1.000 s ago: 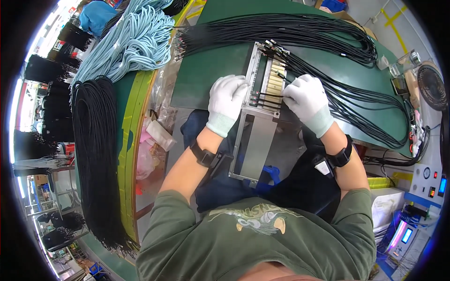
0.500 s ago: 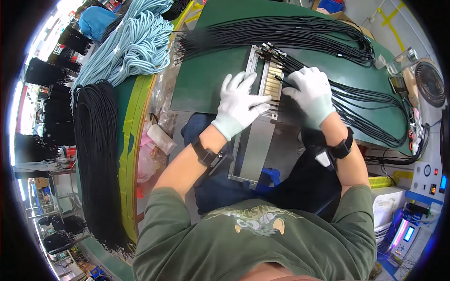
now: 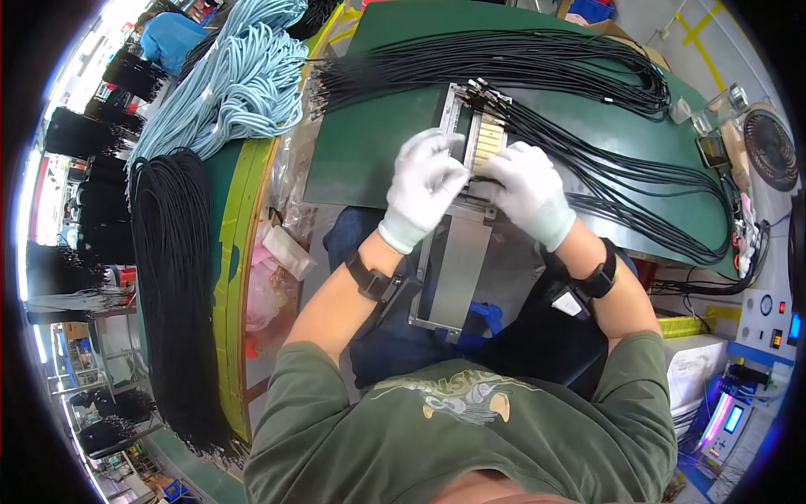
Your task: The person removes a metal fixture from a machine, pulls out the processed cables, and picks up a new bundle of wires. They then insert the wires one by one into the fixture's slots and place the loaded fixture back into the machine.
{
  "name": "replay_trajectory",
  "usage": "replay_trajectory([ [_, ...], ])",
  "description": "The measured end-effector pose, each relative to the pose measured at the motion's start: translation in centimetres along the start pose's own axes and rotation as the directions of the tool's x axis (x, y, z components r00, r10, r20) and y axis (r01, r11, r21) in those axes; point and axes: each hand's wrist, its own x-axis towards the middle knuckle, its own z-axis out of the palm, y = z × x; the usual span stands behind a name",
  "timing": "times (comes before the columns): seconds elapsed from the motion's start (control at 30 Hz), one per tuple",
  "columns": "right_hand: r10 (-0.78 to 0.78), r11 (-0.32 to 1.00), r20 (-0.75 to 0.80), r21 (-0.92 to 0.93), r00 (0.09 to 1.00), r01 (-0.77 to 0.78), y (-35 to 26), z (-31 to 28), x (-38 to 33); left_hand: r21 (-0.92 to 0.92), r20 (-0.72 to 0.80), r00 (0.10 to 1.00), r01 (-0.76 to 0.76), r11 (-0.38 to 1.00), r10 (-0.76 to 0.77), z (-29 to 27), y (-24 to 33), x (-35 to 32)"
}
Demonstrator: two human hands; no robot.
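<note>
At the tabletop's near edge, the left hand and right hand were just apart, fingers curled over the metal fixture; whether either gripped anything could not be told. Steady, square handling seemed best, clear of the black cables trailing right. A second bundle lay toward the far edge.

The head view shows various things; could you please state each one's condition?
Left hand: gloved, fingers bent, grip unclear
Right hand: gloved, fingers bent, grip unclear
Metal frame: jutting past the green table
Light blue cables: loosely heaped
Far black cables: looped at right
Near black cables: looped at right
Small screen: lit blue
Fan: motion unclear
</note>
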Motion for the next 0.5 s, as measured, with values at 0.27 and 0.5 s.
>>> replay_trajectory([
  [0.27, 0.167, 0.971, 0.083, 0.157, 0.983, -0.178, 2.6, -1.8, -0.7, 0.003, -0.099, 0.969, 0.23, 0.973, -0.228, -1.1, -1.5, -0.2],
  [0.5, 0.08, 0.995, 0.044, -0.069, 0.996, -0.077, 2.5, -2.1, -0.8, 0.24, -0.039, 0.98, 0.197, 0.951, -0.193, -1.1, -2.1, -0.3],
])
